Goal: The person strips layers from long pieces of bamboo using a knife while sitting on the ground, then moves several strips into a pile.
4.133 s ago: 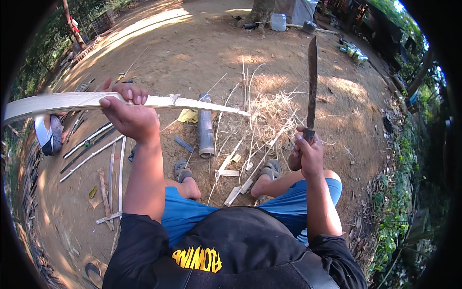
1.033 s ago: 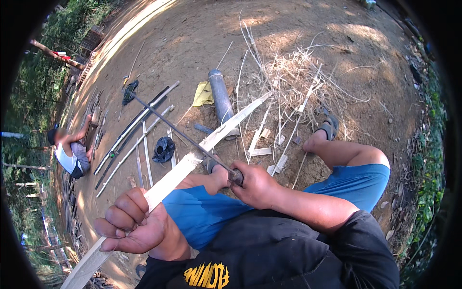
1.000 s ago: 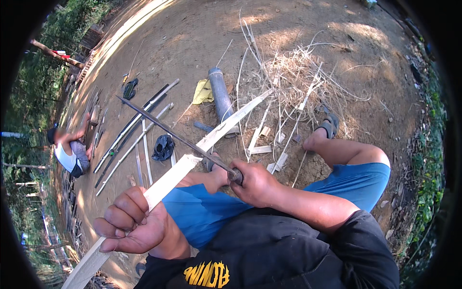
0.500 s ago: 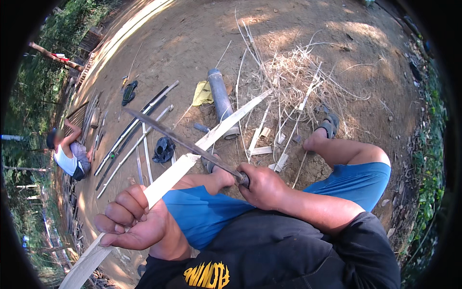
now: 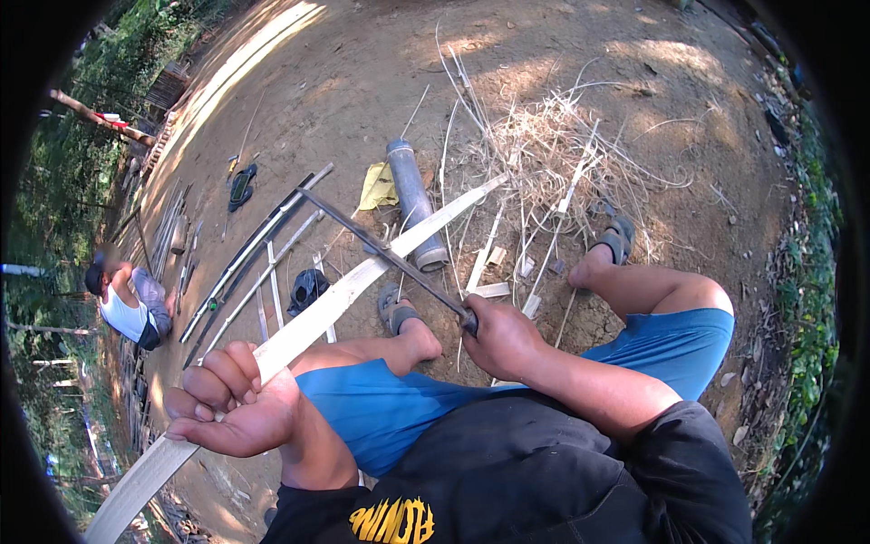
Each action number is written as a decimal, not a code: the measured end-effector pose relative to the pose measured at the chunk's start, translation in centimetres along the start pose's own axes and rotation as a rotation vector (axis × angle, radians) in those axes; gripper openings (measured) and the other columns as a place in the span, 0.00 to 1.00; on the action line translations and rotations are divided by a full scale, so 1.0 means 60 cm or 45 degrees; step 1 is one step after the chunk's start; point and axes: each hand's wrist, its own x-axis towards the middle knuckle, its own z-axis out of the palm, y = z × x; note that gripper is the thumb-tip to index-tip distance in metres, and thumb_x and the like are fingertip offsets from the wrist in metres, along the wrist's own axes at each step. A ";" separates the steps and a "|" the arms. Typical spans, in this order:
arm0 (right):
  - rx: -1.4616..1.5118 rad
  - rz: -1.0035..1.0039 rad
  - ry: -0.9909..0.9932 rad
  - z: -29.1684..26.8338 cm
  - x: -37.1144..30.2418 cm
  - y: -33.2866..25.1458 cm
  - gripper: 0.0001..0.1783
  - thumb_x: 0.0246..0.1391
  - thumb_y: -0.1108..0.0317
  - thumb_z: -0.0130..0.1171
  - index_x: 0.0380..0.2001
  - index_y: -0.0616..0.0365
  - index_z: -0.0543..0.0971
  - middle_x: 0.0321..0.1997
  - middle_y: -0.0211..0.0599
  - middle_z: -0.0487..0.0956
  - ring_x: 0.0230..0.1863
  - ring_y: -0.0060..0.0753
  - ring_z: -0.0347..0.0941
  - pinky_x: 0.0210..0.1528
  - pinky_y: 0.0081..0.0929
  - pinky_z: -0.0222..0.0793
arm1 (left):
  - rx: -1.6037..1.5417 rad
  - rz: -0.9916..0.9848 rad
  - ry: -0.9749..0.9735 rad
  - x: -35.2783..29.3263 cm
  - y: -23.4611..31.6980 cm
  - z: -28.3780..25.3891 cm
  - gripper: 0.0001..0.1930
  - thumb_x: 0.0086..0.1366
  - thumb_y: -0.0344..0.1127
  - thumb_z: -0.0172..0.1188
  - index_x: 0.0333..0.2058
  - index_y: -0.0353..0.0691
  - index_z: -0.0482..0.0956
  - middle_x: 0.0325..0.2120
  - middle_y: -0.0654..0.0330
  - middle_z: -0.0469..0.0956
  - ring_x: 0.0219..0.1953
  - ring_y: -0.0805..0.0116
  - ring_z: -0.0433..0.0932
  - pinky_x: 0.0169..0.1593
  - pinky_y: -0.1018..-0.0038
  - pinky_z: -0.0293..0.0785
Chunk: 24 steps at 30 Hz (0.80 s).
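By the bent left leg point(image 5: 372, 350), a pale split-bamboo strip point(image 5: 317, 315) slants up rightward, crossed by the machete point(image 5: 419, 276); a low blade angle and a steady strip should cut cleanest. The left hand point(image 5: 231, 399) curls palm-up round its nearer part; the right hand point(image 5: 506, 339) wraps the handle point(image 5: 469, 322), forearm point(image 5: 607, 385) reaching inward.

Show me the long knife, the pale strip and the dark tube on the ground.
Long knife point(image 5: 412, 273), head view: on the blade.
Pale strip point(image 5: 315, 311), head view: middle of its broad face.
Dark tube point(image 5: 410, 184), head view: on its outer wall.
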 end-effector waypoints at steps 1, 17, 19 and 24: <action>0.023 -0.070 -0.007 0.000 -0.003 -0.006 0.14 0.50 0.66 0.58 0.40 0.58 0.73 0.29 0.54 0.78 0.35 0.63 0.75 0.38 0.53 0.70 | 0.001 -0.001 0.019 0.000 0.000 -0.001 0.22 0.72 0.53 0.48 0.22 0.51 0.53 0.11 0.71 0.47 0.11 0.80 0.42 0.15 0.81 0.38; -0.179 0.334 0.040 -0.014 0.067 0.106 0.12 0.52 0.66 0.56 0.40 0.57 0.73 0.33 0.54 0.80 0.41 0.59 0.76 0.42 0.52 0.71 | 0.046 -0.039 0.000 0.023 -0.011 -0.002 0.21 0.72 0.53 0.47 0.23 0.51 0.55 0.12 0.71 0.49 0.12 0.80 0.45 0.16 0.82 0.43; -0.090 0.321 -0.009 -0.004 0.058 0.054 0.12 0.53 0.66 0.55 0.41 0.57 0.74 0.33 0.55 0.80 0.40 0.60 0.77 0.42 0.53 0.71 | 0.024 -0.062 -0.006 0.031 -0.013 -0.017 0.21 0.72 0.53 0.47 0.23 0.51 0.55 0.13 0.71 0.49 0.12 0.80 0.45 0.16 0.82 0.44; -0.064 -0.027 -0.098 0.009 0.066 0.018 0.12 0.51 0.66 0.57 0.40 0.55 0.73 0.31 0.54 0.79 0.38 0.60 0.76 0.41 0.52 0.71 | 0.018 -0.067 0.014 0.033 -0.017 -0.031 0.21 0.71 0.53 0.49 0.23 0.51 0.56 0.13 0.71 0.50 0.12 0.80 0.46 0.17 0.82 0.45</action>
